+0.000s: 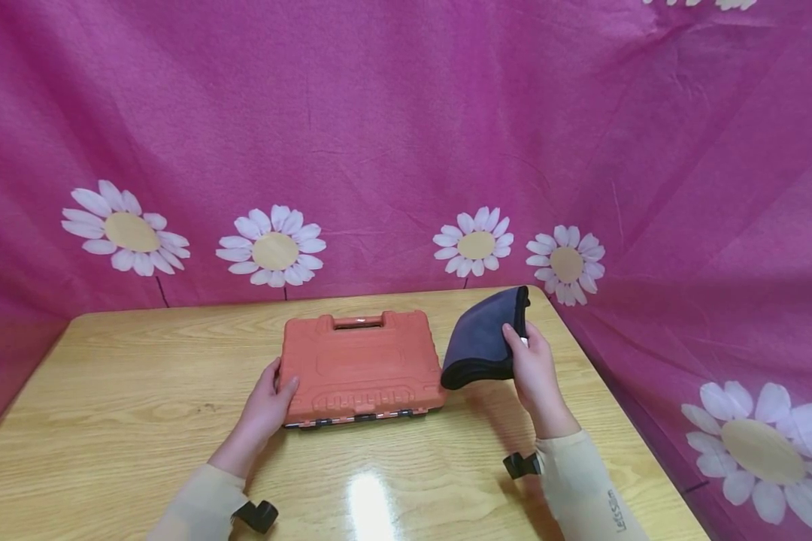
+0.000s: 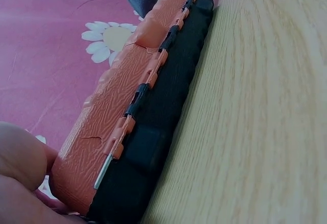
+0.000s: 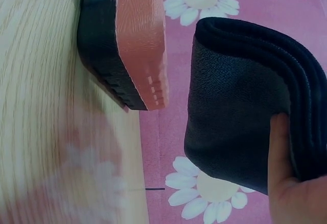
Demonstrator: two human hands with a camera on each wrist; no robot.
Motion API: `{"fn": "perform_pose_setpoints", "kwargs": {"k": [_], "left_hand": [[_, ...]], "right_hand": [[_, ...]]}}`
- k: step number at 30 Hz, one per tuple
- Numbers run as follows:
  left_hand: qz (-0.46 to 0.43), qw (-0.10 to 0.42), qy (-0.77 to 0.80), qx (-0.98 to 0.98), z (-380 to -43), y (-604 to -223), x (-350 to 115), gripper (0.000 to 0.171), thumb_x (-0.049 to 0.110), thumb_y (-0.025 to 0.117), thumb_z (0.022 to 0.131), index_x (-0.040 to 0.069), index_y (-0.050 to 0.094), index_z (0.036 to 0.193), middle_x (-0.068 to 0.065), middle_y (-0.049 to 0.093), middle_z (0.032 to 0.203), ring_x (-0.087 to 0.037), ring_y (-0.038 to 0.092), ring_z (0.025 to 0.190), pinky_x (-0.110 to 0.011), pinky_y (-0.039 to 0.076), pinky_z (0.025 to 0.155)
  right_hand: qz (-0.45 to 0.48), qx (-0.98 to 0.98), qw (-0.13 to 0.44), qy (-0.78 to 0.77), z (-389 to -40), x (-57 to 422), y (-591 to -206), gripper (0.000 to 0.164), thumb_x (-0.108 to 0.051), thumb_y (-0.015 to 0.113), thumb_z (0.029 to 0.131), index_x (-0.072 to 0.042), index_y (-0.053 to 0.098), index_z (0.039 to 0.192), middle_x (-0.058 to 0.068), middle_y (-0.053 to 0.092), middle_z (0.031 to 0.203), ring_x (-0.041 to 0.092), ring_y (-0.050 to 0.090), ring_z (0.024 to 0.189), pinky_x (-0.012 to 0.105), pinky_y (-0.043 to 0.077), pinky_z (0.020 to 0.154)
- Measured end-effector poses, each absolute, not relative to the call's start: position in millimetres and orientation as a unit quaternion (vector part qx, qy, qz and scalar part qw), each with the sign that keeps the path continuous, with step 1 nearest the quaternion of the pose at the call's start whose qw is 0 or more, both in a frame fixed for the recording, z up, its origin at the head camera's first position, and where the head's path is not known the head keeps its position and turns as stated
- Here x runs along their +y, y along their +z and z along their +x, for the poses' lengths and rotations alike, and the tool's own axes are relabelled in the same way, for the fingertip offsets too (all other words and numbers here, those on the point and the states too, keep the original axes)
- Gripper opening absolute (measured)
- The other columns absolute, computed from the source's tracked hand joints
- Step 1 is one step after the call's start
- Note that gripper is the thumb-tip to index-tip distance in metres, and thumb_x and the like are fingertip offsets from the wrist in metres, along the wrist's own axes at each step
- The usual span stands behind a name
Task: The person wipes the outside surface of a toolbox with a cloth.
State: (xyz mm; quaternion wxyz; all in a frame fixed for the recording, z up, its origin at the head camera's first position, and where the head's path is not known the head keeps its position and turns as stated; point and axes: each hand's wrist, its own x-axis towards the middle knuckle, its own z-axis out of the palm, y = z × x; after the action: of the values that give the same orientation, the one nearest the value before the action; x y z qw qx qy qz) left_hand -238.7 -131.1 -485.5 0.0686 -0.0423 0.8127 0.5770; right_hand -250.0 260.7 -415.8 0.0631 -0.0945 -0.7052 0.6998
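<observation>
An orange plastic carrying case (image 1: 362, 364) with a black base lies flat on the table, its handle at the far side and its hinged edge (image 2: 145, 88) toward me. My left hand (image 1: 268, 402) grips the case's left end, thumb on the lid; the other fingers are mostly hidden beside it. To the right of the case, my right hand (image 1: 533, 368) holds a folded dark grey cloth (image 1: 482, 334) with black edging, thumb on its upper face. In the right wrist view the cloth (image 3: 235, 106) shows several folded layers, raised above the tabletop beside the case's right end (image 3: 138, 45).
The case and hands are over a light wood-grain table (image 1: 142, 391). A pink curtain (image 1: 379, 135) with white daisies hangs behind the table and along its right side. A small black device (image 1: 257, 515) is strapped at the left wrist, another device (image 1: 521, 465) at the right.
</observation>
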Motion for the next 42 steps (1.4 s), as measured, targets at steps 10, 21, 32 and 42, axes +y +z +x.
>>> {"fn": "perform_pose_setpoints", "kwargs": {"k": [10, 21, 32, 42], "left_hand": [[-0.045, 0.072, 0.572, 0.816, -238, -482, -129, 0.065, 0.015, 0.042, 0.111, -0.011, 0.007, 0.160, -0.036, 0.016, 0.165, -0.046, 0.021, 0.154, -0.055, 0.022, 0.127], [-0.057, -0.016, 0.489, 0.870, -246, -460, -122, 0.062, 0.015, 0.054, 0.098, -0.011, 0.033, 0.151, -0.036, 0.029, 0.151, -0.049, 0.039, 0.132, -0.061, 0.037, 0.111], [0.102, -0.051, 0.371, 0.922, -277, -413, -94, 0.030, 0.013, 0.058, 0.102, -0.004, 0.065, 0.125, -0.024, 0.063, 0.131, -0.039, 0.060, 0.116, -0.054, 0.051, 0.102], [0.160, 0.020, 0.273, 0.948, -315, -405, -70, 0.018, 0.016, 0.060, 0.104, 0.003, 0.068, 0.114, -0.013, 0.072, 0.110, -0.027, 0.066, 0.099, -0.046, 0.057, 0.092]], "right_hand": [[-0.088, -0.698, 0.068, 0.707, -250, 260, -416, 0.048, -0.027, 0.046, 0.111, 0.003, 0.043, 0.149, -0.003, 0.067, 0.113, -0.002, 0.069, 0.093, 0.016, 0.057, 0.087], [-0.088, -0.707, 0.058, 0.699, -250, 262, -417, 0.051, -0.032, 0.044, 0.111, -0.001, 0.041, 0.153, 0.022, 0.053, 0.146, -0.004, 0.067, 0.098, 0.013, 0.056, 0.089], [-0.085, -0.703, 0.061, 0.704, -249, 262, -416, 0.050, -0.030, 0.044, 0.111, -0.001, 0.042, 0.152, 0.020, 0.056, 0.142, -0.003, 0.068, 0.097, 0.015, 0.057, 0.089], [-0.081, -0.693, 0.052, 0.714, -249, 263, -417, 0.053, -0.033, 0.043, 0.112, -0.003, 0.038, 0.155, 0.017, 0.053, 0.147, -0.002, 0.067, 0.101, 0.014, 0.056, 0.091]]}}
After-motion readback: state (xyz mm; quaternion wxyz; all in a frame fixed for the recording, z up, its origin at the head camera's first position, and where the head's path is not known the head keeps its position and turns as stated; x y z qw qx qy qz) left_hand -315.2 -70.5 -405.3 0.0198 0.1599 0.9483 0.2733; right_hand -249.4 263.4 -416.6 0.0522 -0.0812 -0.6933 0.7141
